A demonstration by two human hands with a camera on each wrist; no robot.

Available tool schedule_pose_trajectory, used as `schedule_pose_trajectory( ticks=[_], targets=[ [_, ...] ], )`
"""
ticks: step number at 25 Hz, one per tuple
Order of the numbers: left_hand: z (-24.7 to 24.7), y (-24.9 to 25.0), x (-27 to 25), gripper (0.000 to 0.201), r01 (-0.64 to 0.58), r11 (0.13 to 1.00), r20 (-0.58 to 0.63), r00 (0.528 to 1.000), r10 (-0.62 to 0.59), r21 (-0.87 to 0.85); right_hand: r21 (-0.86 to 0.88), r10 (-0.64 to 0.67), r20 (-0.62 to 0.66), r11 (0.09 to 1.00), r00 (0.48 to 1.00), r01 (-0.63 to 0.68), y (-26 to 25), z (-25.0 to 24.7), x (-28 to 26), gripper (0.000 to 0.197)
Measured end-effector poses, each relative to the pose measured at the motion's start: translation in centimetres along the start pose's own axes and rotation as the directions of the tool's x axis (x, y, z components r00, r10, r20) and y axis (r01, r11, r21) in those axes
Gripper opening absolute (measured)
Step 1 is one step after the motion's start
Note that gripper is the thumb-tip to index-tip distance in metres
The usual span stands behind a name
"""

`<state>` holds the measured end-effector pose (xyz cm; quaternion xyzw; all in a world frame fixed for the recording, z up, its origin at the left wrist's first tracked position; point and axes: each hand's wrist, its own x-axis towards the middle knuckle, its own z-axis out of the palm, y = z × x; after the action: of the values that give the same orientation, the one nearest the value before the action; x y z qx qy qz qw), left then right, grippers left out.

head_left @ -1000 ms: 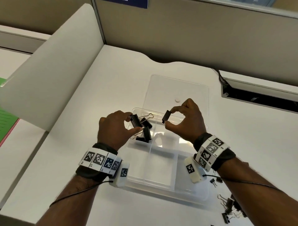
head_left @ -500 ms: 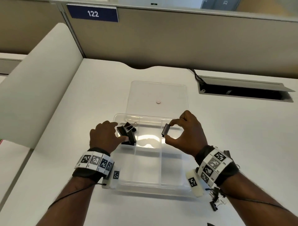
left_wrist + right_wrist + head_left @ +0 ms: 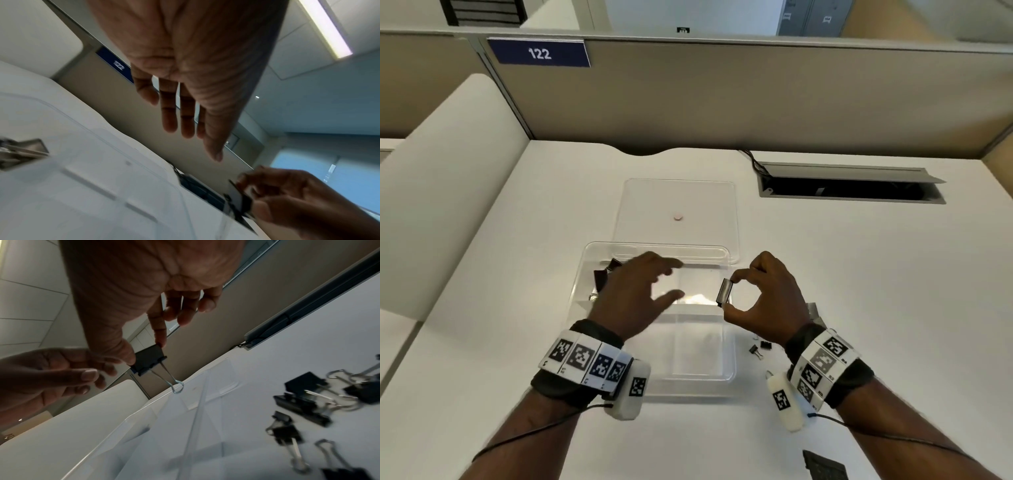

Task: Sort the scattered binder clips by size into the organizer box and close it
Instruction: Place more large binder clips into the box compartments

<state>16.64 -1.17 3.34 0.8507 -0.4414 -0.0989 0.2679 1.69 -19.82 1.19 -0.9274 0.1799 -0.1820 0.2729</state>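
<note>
Early going: a few binder clips [image 3: 604,275] sit in the organizer box's [image 3: 654,383] far-left compartment, lid open. Right hand [image 3: 767,301] pinches a clip [image 3: 724,292] above the box; left hand [image 3: 633,294] hovers spread, empty. Only the right-wrist view shows the loose clips [image 3: 304,404] waiting on the counter [image 3: 859,291].

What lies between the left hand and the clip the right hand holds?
Nothing: an open gap over the organizer box separates the left hand from the binder clip, per the head view.
</note>
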Motion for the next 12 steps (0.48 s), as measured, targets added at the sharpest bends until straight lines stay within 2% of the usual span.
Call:
schedule_pose_trajectory(
  ticks=[2, 4, 8, 12],
  targets=[
    [1.9, 3.1, 0.0, 0.048, -0.080, 0.997, 0.124, 0.989, 0.082, -0.024, 0.001, 0.000, 0.029, 1.000, 1.000, 0.000, 0.9, -1.1, -1.5, 0.036],
    [4.1, 5.4, 0.0, 0.049, -0.134, 0.991, 0.197, 0.972, 0.129, 0.010, 0.021, 0.022, 0.067, 1.000, 0.998, -0.023, 2.2, -2.2, -3.2, 0.036],
    [7.5, 8.0, 0.0, 0.041, -0.175, 0.984, 0.247, 0.956, 0.159, 0.044, 0.171, 0.199, 0.057, 0.963, 0.978, -0.206, 6.6, -5.0, -6.8, 0.038],
    [10.2, 10.3, 0.1, 0.034, -0.174, 0.983, 0.295, 0.944, 0.148, 0.064, 0.170, 0.330, 0.069, 0.926, 0.942, -0.337, 11.8, -7.8, -10.3, 0.042]
  ],
)
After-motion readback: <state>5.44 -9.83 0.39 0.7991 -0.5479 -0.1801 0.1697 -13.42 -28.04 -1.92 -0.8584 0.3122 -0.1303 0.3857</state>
